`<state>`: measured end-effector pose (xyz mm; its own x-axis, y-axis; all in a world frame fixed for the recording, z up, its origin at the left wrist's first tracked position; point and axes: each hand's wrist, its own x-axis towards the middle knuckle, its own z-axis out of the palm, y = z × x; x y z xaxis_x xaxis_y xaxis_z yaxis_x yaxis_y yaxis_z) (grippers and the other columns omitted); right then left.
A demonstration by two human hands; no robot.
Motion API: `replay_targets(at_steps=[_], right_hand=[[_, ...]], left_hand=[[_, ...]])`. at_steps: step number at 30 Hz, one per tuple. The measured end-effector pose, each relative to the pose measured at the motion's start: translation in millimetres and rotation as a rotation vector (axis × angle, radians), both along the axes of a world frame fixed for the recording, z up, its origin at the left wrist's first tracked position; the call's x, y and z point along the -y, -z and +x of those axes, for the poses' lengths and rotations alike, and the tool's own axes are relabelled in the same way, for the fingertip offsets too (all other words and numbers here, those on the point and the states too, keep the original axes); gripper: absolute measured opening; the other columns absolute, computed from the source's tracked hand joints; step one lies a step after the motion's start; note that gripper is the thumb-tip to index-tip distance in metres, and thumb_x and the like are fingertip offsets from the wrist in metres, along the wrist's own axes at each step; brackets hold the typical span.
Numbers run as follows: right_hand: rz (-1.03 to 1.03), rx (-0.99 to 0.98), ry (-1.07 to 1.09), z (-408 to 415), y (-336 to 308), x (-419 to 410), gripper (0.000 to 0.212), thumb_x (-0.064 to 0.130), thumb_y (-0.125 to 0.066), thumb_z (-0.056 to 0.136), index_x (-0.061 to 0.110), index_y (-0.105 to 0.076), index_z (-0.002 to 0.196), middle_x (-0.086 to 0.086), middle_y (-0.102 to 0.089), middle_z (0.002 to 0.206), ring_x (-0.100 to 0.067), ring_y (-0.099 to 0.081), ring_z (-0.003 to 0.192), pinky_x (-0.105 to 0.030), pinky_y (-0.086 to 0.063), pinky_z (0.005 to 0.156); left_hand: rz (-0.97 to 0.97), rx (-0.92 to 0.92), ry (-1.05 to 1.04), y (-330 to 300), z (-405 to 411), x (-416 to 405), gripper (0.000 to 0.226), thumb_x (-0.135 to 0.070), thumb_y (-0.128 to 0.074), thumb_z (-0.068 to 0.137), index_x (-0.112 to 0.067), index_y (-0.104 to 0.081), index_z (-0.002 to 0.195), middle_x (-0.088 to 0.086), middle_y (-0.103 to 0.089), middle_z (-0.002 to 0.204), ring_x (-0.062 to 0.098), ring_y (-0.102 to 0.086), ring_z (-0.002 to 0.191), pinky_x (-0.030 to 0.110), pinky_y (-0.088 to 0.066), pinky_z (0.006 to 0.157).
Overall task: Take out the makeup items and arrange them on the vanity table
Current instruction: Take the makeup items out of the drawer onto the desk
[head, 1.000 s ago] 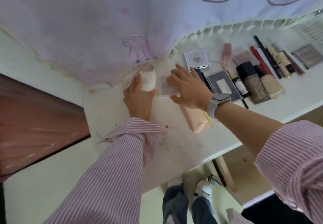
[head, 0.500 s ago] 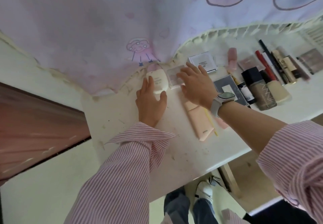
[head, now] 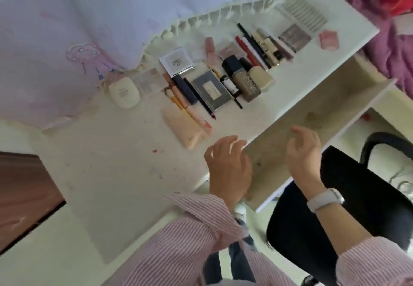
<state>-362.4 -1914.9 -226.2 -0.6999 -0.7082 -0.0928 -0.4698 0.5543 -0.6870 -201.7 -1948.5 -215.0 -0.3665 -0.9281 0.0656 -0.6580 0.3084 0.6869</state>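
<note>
Both hands have left the makeup and drawn back to the surface's (head: 125, 174) near edge: left hand (head: 228, 167) at 6 o'clock, right hand (head: 305, 149) over the open drawer (head: 330, 107), each grip loose, holding nothing. The cream compact (head: 124, 92) lies at 10 o'clock beside the clear palette (head: 149, 81) (both just under the curtain's (head: 67, 28) fringe). Foundation bottles (head: 248, 80) and pencils (head: 252, 44) run toward 1 o'clock; a black chair (head: 362, 196) stands at 4.
</note>
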Motion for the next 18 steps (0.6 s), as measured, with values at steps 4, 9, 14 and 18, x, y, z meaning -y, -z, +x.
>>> replay_targets(at_steps=[4, 9, 14, 18], right_hand=[[0.127, 0.157, 0.23, -60.9, 26.0, -53.1, 0.009, 0.018, -0.045, 0.093, 0.018, -0.052, 0.097, -0.01, -0.043, 0.1, -0.013, -0.048, 0.077, -0.031, -0.042, 0.073], [0.149, 0.589, 0.357, -108.9, 52.3, -48.2, 0.01, 0.024, -0.044, 0.095, 0.015, -0.046, 0.098, -0.002, -0.052, 0.086, -0.015, -0.054, 0.076, -0.046, -0.051, 0.091], [0.068, 0.737, 0.378, -129.1, 66.0, -48.9, 0.009, 0.011, -0.043, 0.088, 0.006, -0.047, 0.095, -0.003, -0.052, 0.068, -0.019, -0.054, 0.069, -0.049, -0.052, 0.086], [0.01, 0.718, 0.369, -133.7, 69.9, -51.8, 0.005, 0.008, -0.045, 0.084, 0.006, -0.046, 0.088, -0.003, -0.05, 0.062, -0.02, -0.051, 0.065, -0.054, -0.051, 0.083]], left_hand=[[0.195, 0.205, 0.318, 29.6, -45.1, -58.6, 0.041, -0.026, -0.061, 0.084, -0.014, -0.054, 0.122, 0.006, -0.054, 0.126, 0.025, -0.048, 0.117, 0.038, -0.033, 0.098], [0.23, 0.395, 0.467, 70.8, -84.7, -83.4, 0.054, -0.041, -0.053, 0.088, -0.019, -0.037, 0.134, 0.004, -0.046, 0.13, 0.023, -0.044, 0.116, 0.037, -0.037, 0.093], [0.139, 0.385, 0.34, 79.4, -97.7, -90.1, 0.034, -0.02, -0.053, 0.088, -0.015, -0.057, 0.121, 0.008, -0.062, 0.102, 0.026, -0.056, 0.093, 0.035, -0.044, 0.069], [0.023, 0.356, 0.366, 73.2, -99.5, -87.7, 0.021, -0.008, -0.069, 0.069, -0.009, -0.069, 0.09, 0.009, -0.059, 0.064, 0.029, -0.056, 0.055, 0.032, -0.045, 0.047]])
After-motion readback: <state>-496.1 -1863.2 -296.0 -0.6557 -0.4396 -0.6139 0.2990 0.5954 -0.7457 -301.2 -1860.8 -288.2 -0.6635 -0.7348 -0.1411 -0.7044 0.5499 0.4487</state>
